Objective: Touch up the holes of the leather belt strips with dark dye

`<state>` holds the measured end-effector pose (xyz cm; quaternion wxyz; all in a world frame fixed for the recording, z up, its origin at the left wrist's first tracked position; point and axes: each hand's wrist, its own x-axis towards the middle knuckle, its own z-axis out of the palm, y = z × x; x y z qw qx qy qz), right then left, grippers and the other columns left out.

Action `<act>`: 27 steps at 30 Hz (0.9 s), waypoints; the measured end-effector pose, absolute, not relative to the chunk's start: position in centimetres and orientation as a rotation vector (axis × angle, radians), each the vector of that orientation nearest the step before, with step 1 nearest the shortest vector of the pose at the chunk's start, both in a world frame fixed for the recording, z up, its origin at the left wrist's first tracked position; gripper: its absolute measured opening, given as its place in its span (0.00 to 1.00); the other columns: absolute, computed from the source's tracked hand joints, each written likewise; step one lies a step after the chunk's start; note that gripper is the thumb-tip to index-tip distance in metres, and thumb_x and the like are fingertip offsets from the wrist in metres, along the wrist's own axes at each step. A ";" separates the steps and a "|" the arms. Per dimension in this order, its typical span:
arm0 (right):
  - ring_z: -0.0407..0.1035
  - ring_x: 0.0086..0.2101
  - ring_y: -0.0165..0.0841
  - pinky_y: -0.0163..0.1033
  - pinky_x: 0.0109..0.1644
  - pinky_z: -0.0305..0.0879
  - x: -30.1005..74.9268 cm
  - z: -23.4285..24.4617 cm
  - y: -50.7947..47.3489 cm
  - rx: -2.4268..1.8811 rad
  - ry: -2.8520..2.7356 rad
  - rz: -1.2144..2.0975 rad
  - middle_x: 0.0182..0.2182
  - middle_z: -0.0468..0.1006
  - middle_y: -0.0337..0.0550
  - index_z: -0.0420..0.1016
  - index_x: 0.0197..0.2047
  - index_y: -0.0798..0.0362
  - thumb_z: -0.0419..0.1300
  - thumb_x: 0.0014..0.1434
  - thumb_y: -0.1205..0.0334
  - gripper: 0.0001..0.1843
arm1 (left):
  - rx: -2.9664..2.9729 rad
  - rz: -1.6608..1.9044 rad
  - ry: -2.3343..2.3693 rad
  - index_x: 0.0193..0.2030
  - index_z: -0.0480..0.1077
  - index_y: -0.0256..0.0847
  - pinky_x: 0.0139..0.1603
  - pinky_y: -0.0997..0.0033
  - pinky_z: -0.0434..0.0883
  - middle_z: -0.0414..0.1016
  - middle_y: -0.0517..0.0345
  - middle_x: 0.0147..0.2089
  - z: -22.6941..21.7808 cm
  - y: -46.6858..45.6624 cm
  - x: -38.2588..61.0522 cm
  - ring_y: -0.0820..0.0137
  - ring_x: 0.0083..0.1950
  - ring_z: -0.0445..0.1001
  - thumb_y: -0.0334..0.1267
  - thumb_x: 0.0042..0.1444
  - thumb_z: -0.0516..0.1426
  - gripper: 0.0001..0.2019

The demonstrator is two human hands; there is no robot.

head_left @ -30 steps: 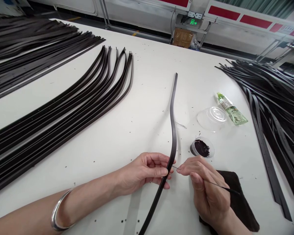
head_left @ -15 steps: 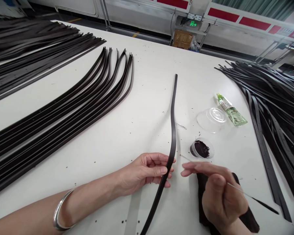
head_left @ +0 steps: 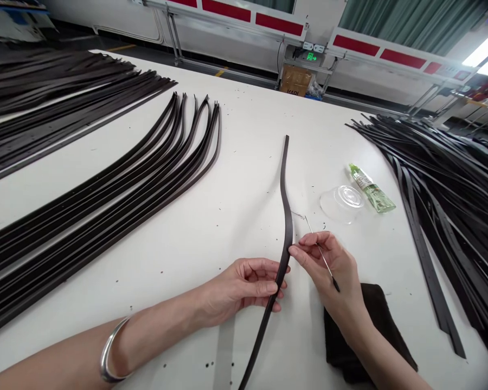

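My left hand (head_left: 248, 284) pinches a long, narrow black strap (head_left: 288, 216) between thumb and fingers. The strap curves away from me, its far end pointing toward the back of the table. In my right hand (head_left: 329, 271) a thin metal rod with a black end (head_left: 326, 261) lies across the fingers, pale tip pointing up and left. My right thumb and a fingertip meet at the strap's right edge, just above the left hand. Beneath the right wrist lies a folded dark cloth (head_left: 384, 319). The small cup of dark contents is hidden behind my right hand.
A clear plastic lid (head_left: 341, 203) and a green squeeze tube (head_left: 372, 189) lie right of the strap. Rows of black straps (head_left: 117, 203) cover the left side of the white table (head_left: 179, 303); a loose pile of straps (head_left: 443, 189) covers the right. Small dark scraps dot the tabletop.
My right hand has moved up and left to the strap's edge, turning the rod steeper. It now covers the cup. My left hand keeps its hold; the view has tilted up slightly.
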<state>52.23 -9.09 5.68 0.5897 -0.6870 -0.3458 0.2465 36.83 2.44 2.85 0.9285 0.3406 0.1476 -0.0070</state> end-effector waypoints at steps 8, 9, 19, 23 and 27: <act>0.74 0.38 0.32 0.38 0.42 0.75 54.2 6.6 -7.7 -1.603 -0.836 0.453 0.36 0.76 0.41 0.70 0.42 0.52 0.66 0.57 0.56 0.13 | 0.665 -0.089 0.377 0.46 0.77 0.33 0.49 0.61 0.75 0.78 0.49 0.42 3.3 2.3 36.5 0.69 0.39 0.77 0.31 0.56 0.63 0.11; 0.75 0.40 0.33 0.40 0.45 0.75 54.4 6.5 -7.8 -1.611 -0.861 0.438 0.38 0.77 0.42 0.71 0.44 0.51 0.64 0.58 0.56 0.13 | 0.665 -0.083 0.386 0.46 0.77 0.33 0.48 0.61 0.76 0.78 0.49 0.42 3.3 2.3 36.5 0.69 0.39 0.77 0.31 0.56 0.63 0.10; 0.74 0.32 0.32 0.40 0.39 0.71 58.1 7.0 -12.5 -1.884 -0.891 0.089 0.33 0.80 0.40 0.77 0.48 0.48 0.50 0.68 0.53 0.16 | 0.675 -0.109 0.468 0.47 0.76 0.39 0.39 0.69 0.76 0.76 0.55 0.37 4.0 2.5 36.7 0.72 0.36 0.73 0.35 0.58 0.63 0.10; 0.67 0.30 0.30 0.37 0.36 0.64 59.2 6.0 -12.3 -1.989 -1.099 -0.090 0.24 0.72 0.38 0.73 0.30 0.51 0.48 0.69 0.57 0.19 | 0.705 -0.131 0.482 0.49 0.77 0.41 0.41 0.70 0.74 0.75 0.55 0.39 3.8 2.6 36.8 0.72 0.38 0.71 0.35 0.58 0.62 0.11; 0.63 0.31 0.31 0.36 0.36 0.62 59.1 4.6 -11.6 -1.976 -1.309 -0.193 0.24 0.70 0.38 0.67 0.29 0.52 0.48 0.70 0.63 0.17 | 0.712 -0.155 0.494 0.49 0.77 0.43 0.43 0.69 0.74 0.74 0.56 0.40 3.9 2.8 36.9 0.72 0.39 0.70 0.33 0.58 0.63 0.12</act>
